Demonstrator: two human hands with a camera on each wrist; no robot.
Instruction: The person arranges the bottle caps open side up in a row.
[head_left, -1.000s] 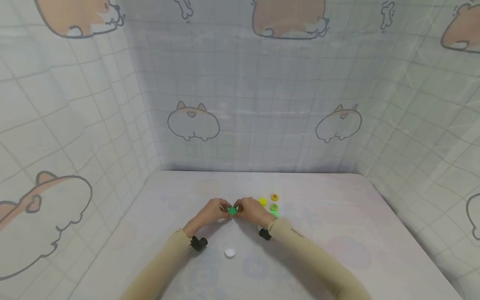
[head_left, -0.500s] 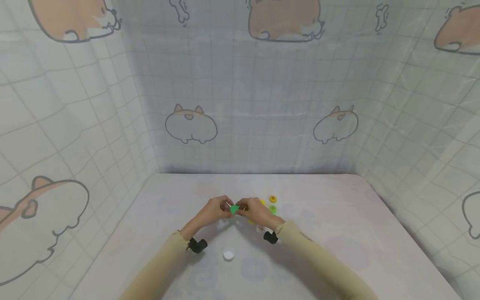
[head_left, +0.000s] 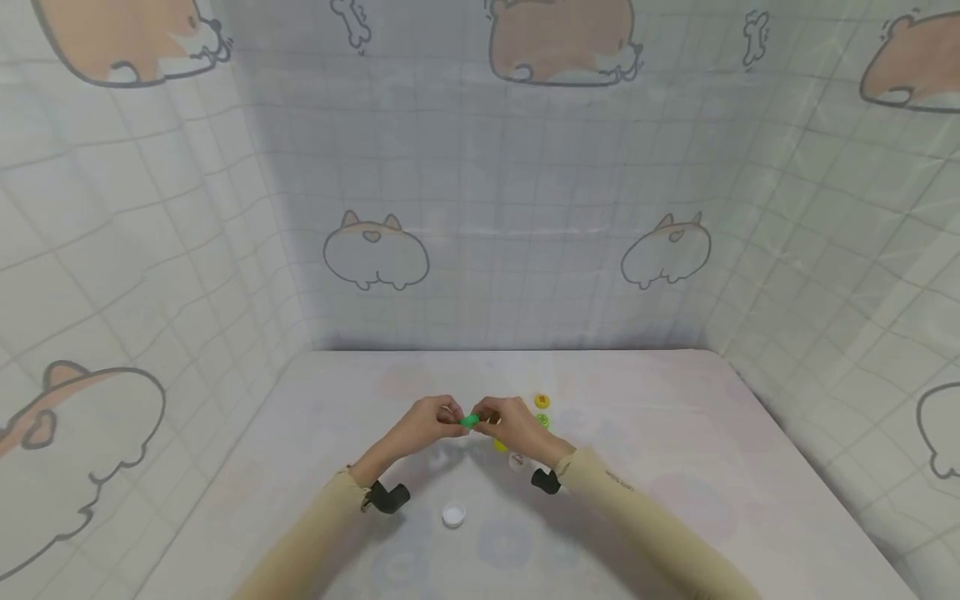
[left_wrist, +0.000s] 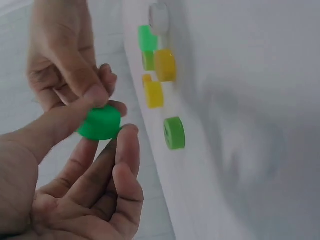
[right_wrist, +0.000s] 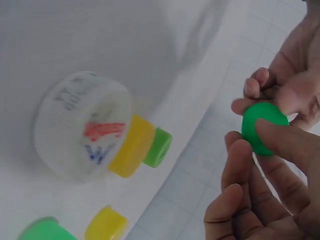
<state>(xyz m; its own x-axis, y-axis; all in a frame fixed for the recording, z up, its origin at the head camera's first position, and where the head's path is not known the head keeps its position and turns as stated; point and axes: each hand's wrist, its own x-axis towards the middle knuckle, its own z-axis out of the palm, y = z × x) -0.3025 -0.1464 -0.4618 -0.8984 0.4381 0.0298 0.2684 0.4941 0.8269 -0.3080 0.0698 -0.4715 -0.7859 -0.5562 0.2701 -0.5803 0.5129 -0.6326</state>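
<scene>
Between my two hands, raised over the middle of the table, is a round green bottle cap [head_left: 469,421]. My left hand [head_left: 426,423] pinches its left side between thumb and fingers. From the other side my right hand [head_left: 513,427] pinches the same cap, thumb on top in the right wrist view. Seen from the left wrist, the green cap [left_wrist: 102,122] has a smooth surface, and fingers of both hands hide part of its edge. Just below the right hand lie a yellow cap [head_left: 500,446] and a white cap [head_left: 517,461] with red and blue writing.
Beyond the right hand are another yellow cap [head_left: 542,401] and a light green cap [head_left: 542,420]. A plain white cap [head_left: 453,517] lies nearer, between the forearms. Patterned cloth walls [head_left: 480,167] stand behind and at both sides of the table.
The green cap has turned between my fingers, showing a narrower side now. My right wrist has shifted slightly right, uncovering the yellow and marked white caps below it.
</scene>
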